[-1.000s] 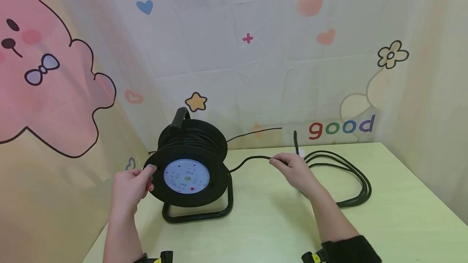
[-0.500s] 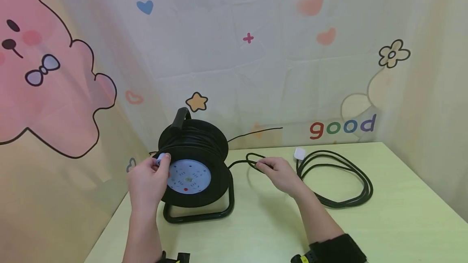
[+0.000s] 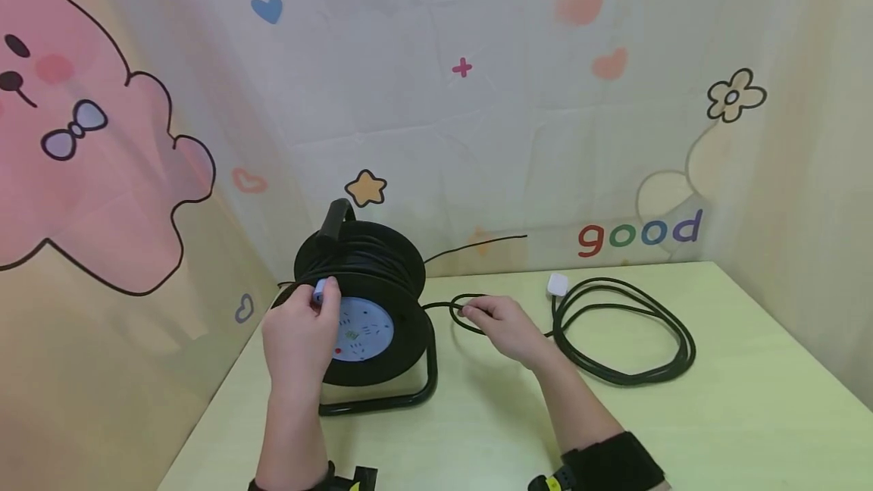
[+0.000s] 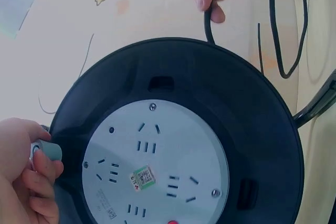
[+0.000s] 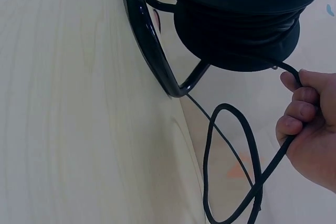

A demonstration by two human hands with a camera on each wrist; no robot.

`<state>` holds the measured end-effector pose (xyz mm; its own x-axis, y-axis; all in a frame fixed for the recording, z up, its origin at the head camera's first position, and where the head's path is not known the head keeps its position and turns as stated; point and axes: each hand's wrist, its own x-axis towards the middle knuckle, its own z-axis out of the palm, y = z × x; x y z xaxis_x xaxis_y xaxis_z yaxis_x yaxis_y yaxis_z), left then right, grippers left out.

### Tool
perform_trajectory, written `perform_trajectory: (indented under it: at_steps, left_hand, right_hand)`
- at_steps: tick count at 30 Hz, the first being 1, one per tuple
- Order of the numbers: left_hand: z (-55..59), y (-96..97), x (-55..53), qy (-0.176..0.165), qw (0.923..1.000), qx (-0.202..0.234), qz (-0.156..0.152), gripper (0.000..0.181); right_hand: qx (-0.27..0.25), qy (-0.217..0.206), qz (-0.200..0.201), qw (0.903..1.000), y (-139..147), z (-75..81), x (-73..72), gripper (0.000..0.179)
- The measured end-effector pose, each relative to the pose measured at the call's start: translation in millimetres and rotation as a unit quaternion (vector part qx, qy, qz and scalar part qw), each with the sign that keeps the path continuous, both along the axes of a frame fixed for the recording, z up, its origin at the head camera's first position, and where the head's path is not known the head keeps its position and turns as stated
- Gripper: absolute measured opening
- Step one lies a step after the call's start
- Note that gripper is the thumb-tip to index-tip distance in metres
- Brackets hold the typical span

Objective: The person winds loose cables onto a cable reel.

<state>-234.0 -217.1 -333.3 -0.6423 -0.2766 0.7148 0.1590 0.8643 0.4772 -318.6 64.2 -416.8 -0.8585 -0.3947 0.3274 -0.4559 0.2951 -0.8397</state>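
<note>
A black cable reel (image 3: 408, 332) stands on the table in the head view, cable wound round its drum and a pale socket panel (image 3: 368, 329) on its face. My left hand (image 3: 300, 336) pinches a small pale blue knob (image 3: 318, 292) near the face's upper left; the left wrist view shows thumb and fingers about this knob (image 4: 51, 150). Right of the reel, my right hand (image 3: 505, 328) grips the black cable (image 3: 439, 304) that runs off the drum. In the right wrist view the cable (image 5: 281, 153) passes through the curled fingers and hangs in a loop below.
A loose coil of cable (image 3: 682, 354) lies on the right of the table (image 3: 750, 400), with a white plug (image 3: 558, 285) at its back left. The reel rests on a black tube stand (image 3: 382, 404). Behind the table hangs a printed cloth (image 3: 409, 97).
My left hand has carried the knob up and right, and the reel's face has turned clockwise. My right hand has moved left toward the reel, uncovering the white plug; a cable loop shows beside it.
</note>
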Motion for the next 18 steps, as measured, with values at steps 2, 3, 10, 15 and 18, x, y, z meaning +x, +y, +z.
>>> perform_trajectory:
  at_steps: [2,3,10,15,18]
  left_hand:
    - [-0.1,2.7,-0.8,0.002,0.9999,-0.009,-0.004,0.047]
    - [-0.1,4.0,-1.2,0.002,0.9999,-0.012,-0.008,0.046]
    - [0.1,14.8,-0.4,-0.01,0.9989,-0.036,-0.028,0.046]
    - [-0.6,27.3,-3.2,-0.024,0.9979,-0.028,-0.054,0.048]
    - [-2.8,35.0,-4.4,-0.04,0.9966,-0.021,-0.069,0.049]
  right_hand:
    - [0.008,0.005,-0.001,1.0,-2.2,0.4,-0.6,0.022]
    - [0.013,0.007,-0.002,0.9999,-3.3,0.6,-0.7,0.021]
    - [0.042,0.021,-0.008,0.9988,-12.5,-1.4,0.4,0.021]
    - [0.046,0.031,-0.016,0.9983,-18.3,-1.4,1.2,0.018]
    - [0.051,0.032,-0.016,0.9981,-22.5,-2.9,1.4,0.015]
